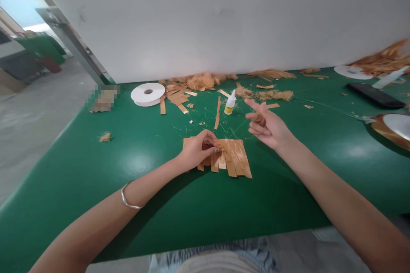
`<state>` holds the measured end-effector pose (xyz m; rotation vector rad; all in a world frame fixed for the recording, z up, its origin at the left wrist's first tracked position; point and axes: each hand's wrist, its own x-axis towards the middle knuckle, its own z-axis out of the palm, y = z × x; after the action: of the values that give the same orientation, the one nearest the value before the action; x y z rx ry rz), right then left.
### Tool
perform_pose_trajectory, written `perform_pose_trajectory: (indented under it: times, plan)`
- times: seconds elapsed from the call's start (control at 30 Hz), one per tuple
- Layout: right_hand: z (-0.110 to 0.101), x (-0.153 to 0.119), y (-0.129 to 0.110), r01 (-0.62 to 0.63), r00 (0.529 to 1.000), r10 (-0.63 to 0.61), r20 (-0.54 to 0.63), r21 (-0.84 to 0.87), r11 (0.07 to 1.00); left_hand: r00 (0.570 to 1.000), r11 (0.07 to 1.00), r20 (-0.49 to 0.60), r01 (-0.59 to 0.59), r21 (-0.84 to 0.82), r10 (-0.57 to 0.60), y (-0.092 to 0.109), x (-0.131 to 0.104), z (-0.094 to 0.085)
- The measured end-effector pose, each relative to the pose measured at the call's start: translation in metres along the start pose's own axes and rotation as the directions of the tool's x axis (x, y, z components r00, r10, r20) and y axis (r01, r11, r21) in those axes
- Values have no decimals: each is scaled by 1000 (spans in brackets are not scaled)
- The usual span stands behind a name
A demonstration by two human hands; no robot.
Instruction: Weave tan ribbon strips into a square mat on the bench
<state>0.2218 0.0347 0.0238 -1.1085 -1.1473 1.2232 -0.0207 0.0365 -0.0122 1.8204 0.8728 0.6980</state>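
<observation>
A panel of overlapping tan strips (238,158) lies on the green table in front of me. My left hand (197,149) rests over its left part, thumb and fingers pinched together at its middle; what they grip is too small to make out. To the right, my right hand (264,126) is raised above the table with its index finger stretched out and the other fingers loosely bent, holding nothing. Between the hands and the wall stands a small white glue bottle (229,104) with a yellow label, its nozzle pointing up.
A white tape roll (147,94) lies at the back left beside loose tan strips (175,96). Tangled fibre (205,80) lines the wall. On the right are a black phone-like object (374,95) and a brown-rimmed reel (395,128). A fibre tuft (105,137) sits at left.
</observation>
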Motion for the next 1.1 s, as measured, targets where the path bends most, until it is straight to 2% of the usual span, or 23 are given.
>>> perform_pose_trajectory:
  times: [0.1,0.2,0.27,0.33,0.43,0.47,0.53,0.6,0.7,0.8,0.9,1.0,1.1]
  plan:
    - [2,-2,0,83,997,-83,10,-100,992,1000,1000,3,3,-13,-3,-1,0,0]
    - [6,-6,1,204,978,-210,5,-264,943,1000,1000,7,-2,-19,2,-2,0,0]
    - [8,-9,3,283,950,-314,-2,-425,860,1000,1000,5,-2,-16,3,-2,0,1]
    - [8,-12,6,337,910,-415,11,-605,721,1000,1000,5,-1,-19,1,-2,1,1]
    - [7,-13,10,341,854,-519,31,-786,515,1000,1000,9,3,-19,-3,-1,0,1]
    - [6,-13,11,330,840,-542,24,-815,476,1000,1000,8,5,-16,-5,0,0,0]
    - [5,-13,11,311,817,-576,-9,-835,454,1000,1000,6,8,-8,-8,2,0,0]
    - [4,-13,8,296,813,-580,-58,-816,497,1000,1000,6,8,-2,-8,3,0,0]
    - [6,-13,2,268,847,-513,-141,-719,641,1000,1000,0,6,5,-6,2,0,0]
    - [8,-11,-2,229,915,-365,-170,-526,819,1000,1000,-2,-2,-5,2,0,1,0]
    - [7,-8,-2,130,980,-164,-112,-268,955,1000,1000,3,-6,-9,6,-1,1,0]
    - [4,-5,-3,12,1000,-13,-24,-38,999,1000,1000,4,-7,5,7,0,0,0]
    - [2,-4,-4,-49,998,47,32,70,996,1000,1000,8,-13,18,13,0,0,-1]
